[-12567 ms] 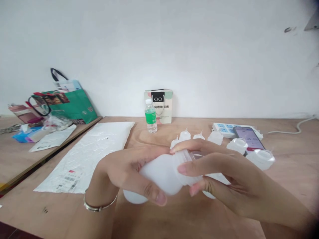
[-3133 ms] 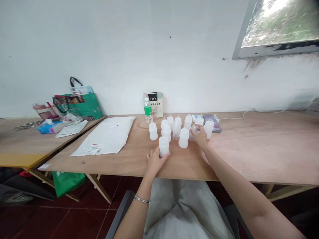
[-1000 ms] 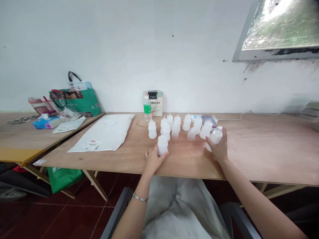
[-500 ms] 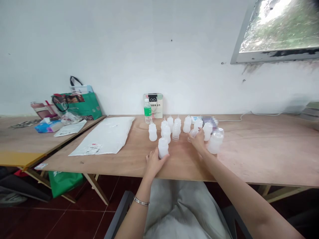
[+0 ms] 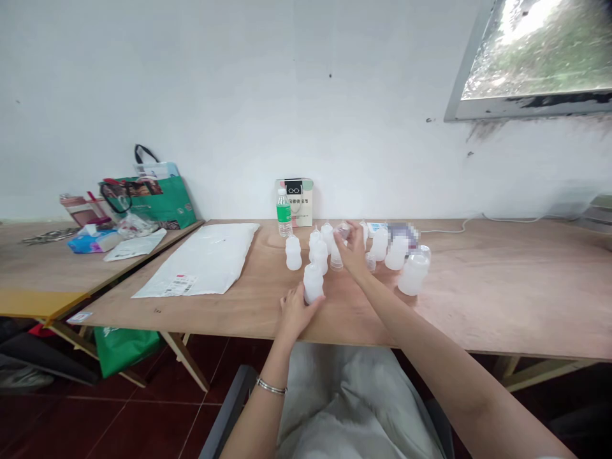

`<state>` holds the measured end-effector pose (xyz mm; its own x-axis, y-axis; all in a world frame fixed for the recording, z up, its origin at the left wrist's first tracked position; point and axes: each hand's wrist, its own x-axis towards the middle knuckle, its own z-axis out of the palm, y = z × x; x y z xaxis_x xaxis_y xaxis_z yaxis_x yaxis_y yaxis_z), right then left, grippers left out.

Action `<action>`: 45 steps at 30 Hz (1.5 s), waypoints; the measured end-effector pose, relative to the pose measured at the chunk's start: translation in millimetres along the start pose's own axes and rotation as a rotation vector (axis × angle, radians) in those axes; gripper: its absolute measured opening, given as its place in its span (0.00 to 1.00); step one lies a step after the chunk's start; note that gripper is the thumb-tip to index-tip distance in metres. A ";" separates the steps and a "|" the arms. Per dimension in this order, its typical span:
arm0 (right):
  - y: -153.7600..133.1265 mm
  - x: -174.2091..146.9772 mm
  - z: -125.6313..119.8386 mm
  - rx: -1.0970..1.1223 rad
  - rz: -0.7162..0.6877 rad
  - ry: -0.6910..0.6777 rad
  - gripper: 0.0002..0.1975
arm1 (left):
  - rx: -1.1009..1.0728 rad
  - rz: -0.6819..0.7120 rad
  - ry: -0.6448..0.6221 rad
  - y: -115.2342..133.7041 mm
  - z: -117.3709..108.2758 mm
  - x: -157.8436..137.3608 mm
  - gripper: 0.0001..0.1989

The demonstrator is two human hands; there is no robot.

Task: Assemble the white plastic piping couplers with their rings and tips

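My left hand (image 5: 297, 308) is wrapped round a small frosted white plastic bottle (image 5: 313, 284) that stands upright near the table's front edge. Farther back, the fingers of my right hand (image 5: 352, 247) are closed on a clear plastic cap (image 5: 342, 230). It is just above a stack of clear caps (image 5: 337, 260), partly hidden by the hand. More frosted bottles stand around: one (image 5: 293, 253) at the left, another (image 5: 319, 256) behind the held one, and several to the right, including a larger-looking one (image 5: 414, 274). Another clear cap (image 5: 370, 261) shows beside my right wrist.
A water bottle (image 5: 284, 215) and a paper bag (image 5: 302, 204) stand against the wall. On the left lies a white mailing bag (image 5: 201, 258) on the wooden table (image 5: 502, 287). A side table holds a green bag (image 5: 167, 210) and a tissue pack (image 5: 94, 241). A white cable (image 5: 444, 231) runs along the back.
My right hand has moved left from the clear caps on the right to the stack in the middle, now with a clear cap in its fingers. My left hand and its bottle have stayed put.
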<state>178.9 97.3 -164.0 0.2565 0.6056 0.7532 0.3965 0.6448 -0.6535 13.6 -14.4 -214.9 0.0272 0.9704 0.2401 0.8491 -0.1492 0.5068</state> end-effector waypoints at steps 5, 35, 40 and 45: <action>-7.0 5.4 38.6 0.004 -0.049 -0.188 0.22 | 0.009 -0.004 -0.003 -0.7 0.7 0.2 0.20; -49.8 -85.7 -50.8 -0.069 -0.075 -0.278 0.21 | -0.037 -0.018 -0.026 1.1 -1.5 2.3 0.21; -46.1 -92.4 -42.4 -0.052 -0.088 -0.196 0.21 | -0.032 -0.013 -0.017 0.0 -0.4 2.1 0.21; -42.9 -91.6 -38.0 -0.052 -0.100 -0.179 0.21 | -0.033 0.004 0.003 -1.2 2.2 1.8 0.21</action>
<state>171.9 -3.6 -202.1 0.0546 0.6158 0.7860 0.4587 0.6837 -0.5676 13.8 -12.0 -216.8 0.0292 0.9692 0.2446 0.8308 -0.1596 0.5331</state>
